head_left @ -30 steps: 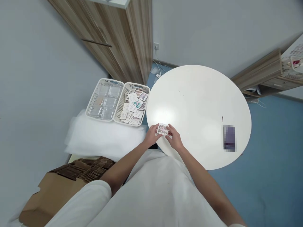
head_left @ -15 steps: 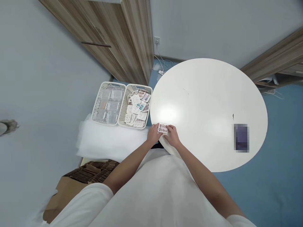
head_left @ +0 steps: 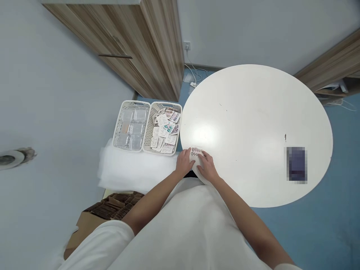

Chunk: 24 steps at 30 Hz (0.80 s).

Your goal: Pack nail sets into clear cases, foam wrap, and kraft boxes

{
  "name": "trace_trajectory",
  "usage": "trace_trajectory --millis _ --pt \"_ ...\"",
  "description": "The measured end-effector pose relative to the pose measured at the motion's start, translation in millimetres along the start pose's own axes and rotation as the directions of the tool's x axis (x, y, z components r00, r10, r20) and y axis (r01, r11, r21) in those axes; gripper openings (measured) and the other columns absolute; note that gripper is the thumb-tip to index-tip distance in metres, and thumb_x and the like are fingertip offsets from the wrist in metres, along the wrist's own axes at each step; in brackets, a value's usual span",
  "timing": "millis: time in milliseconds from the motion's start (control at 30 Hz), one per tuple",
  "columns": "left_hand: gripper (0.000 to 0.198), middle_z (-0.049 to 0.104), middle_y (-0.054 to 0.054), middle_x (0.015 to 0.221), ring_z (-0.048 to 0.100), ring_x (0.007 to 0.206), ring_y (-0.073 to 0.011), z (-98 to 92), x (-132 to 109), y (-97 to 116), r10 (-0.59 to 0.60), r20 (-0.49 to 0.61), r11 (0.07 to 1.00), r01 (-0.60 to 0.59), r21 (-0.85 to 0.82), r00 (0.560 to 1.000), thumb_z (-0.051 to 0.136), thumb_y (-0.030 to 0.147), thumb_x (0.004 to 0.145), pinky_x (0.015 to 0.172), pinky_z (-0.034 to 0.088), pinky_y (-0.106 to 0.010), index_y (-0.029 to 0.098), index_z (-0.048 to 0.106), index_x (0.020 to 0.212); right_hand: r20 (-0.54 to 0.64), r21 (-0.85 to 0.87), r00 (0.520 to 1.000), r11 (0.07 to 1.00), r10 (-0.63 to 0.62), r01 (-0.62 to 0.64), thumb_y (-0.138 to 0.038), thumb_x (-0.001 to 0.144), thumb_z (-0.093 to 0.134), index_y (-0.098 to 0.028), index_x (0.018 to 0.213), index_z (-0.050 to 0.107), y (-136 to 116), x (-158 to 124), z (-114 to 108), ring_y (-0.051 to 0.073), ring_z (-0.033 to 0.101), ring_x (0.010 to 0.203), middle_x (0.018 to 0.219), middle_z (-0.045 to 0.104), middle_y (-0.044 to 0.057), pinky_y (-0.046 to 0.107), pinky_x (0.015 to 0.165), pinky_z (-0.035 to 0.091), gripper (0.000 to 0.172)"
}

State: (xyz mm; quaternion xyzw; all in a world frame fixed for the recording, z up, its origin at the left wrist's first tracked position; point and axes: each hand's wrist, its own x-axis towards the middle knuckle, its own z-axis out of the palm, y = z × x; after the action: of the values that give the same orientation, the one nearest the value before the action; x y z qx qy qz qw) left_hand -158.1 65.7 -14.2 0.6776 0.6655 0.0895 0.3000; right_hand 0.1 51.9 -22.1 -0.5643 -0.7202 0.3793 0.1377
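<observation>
Both my hands hold one small clear packet of press-on nails (head_left: 196, 152) at the near left edge of the round white table (head_left: 253, 123). My left hand (head_left: 184, 163) grips the packet's left side with fingers curled round it. On the right side, my right hand (head_left: 207, 167) has its fingers closed on the same packet. The packet shows rows of small pinkish nails and lies low, just over the tabletop.
Two white mesh baskets stand left of the table on white foam sheets (head_left: 132, 170): one (head_left: 131, 125) with clear plastic trays, one (head_left: 164, 128) with several nail cards. A cardboard box (head_left: 104, 213) sits near left. A wooden cabinet (head_left: 146, 48) stands behind; a blurred dark object (head_left: 297, 164) lies far right.
The view shifted, so the table and baskets sit further right and up in the picture. My hands stayed on the packet and turned it slightly, lowering it towards the table's edge.
</observation>
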Motion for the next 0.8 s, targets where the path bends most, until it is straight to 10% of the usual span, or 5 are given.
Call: trace_trajectory --millis 233,800 --pt "0.057 0.043 -0.010 0.129 0.034 0.121 -0.0265 0.3 -23.5 -4.4 0.179 0.054 0.978 -0.183 0.100 0.982 0.052 0.028 0.075 0.097 0.028 -0.041 0.019 0.033 0.128 0.026 -0.266 0.999 0.963 -0.032 0.037 -0.026 0.074 0.051 -0.019 0.121 0.043 -10.0 -12.3 2.0 0.029 0.032 0.118 0.135 0.034 0.012 0.045 0.093 0.029 0.048" --pt "0.063 0.032 -0.012 0.138 0.022 0.129 -0.0274 -10.0 0.4 -5.7 0.140 0.092 0.980 -0.151 0.131 0.986 0.047 0.027 0.077 0.096 0.028 -0.042 0.015 0.023 0.135 0.015 -0.331 1.000 0.943 0.012 -0.007 -0.028 0.073 0.052 -0.018 0.123 0.040 -21.6 20.1 2.4 0.031 0.031 0.117 0.137 0.030 0.014 0.045 0.092 0.025 0.052"
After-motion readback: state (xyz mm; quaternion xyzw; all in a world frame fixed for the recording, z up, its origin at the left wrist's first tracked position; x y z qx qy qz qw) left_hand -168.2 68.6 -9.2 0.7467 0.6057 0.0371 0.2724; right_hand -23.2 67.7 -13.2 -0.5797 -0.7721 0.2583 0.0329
